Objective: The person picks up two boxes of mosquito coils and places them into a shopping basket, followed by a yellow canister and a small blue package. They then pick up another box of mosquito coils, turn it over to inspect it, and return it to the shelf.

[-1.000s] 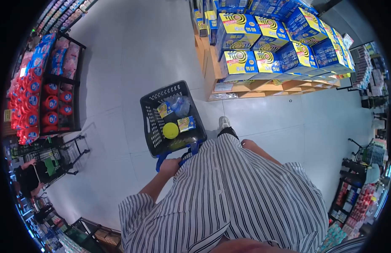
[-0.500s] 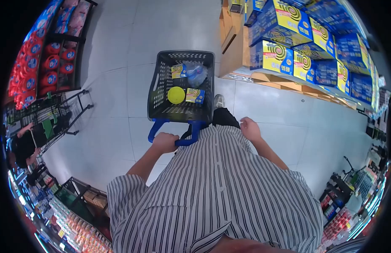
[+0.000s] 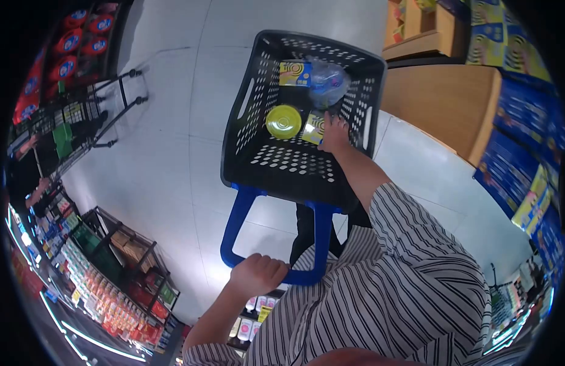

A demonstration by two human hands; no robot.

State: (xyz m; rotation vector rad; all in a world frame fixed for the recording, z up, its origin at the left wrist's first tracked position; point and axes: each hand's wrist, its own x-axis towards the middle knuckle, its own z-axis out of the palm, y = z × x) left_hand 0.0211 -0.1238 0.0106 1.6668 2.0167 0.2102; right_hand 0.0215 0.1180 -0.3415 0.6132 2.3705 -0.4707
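Note:
My left hand [image 3: 259,274] is wrapped round the blue handle [image 3: 323,244] of a black perforated basket [image 3: 234,152]. Inside the basket, my right hand [image 3: 335,135] reaches down onto a yellow and blue box [image 3: 312,129] at the right and covers part of it; whether the fingers grip it is hard to tell. A round yellow-lidded container [image 3: 284,122] lies left of that box. Farther up in the basket are another yellow and blue box [image 3: 294,74] and a clear plastic bag [image 3: 329,83] with something bluish in it.
Shelves with stacked blue and yellow boxes [image 3: 519,134] and a wooden panel [image 3: 438,104] stand at the right. Red packages [image 3: 68,41] fill a rack at the upper left. Below it, another person's hands rest on a shopping cart [image 3: 63,141]. Pale floor tiles [image 3: 167,140] lie left of the basket.
My right hand has moved from beside my body into the basket, onto the right-hand box. The basket appears larger and nearer, and my body leans over it. My left hand stays on the handle.

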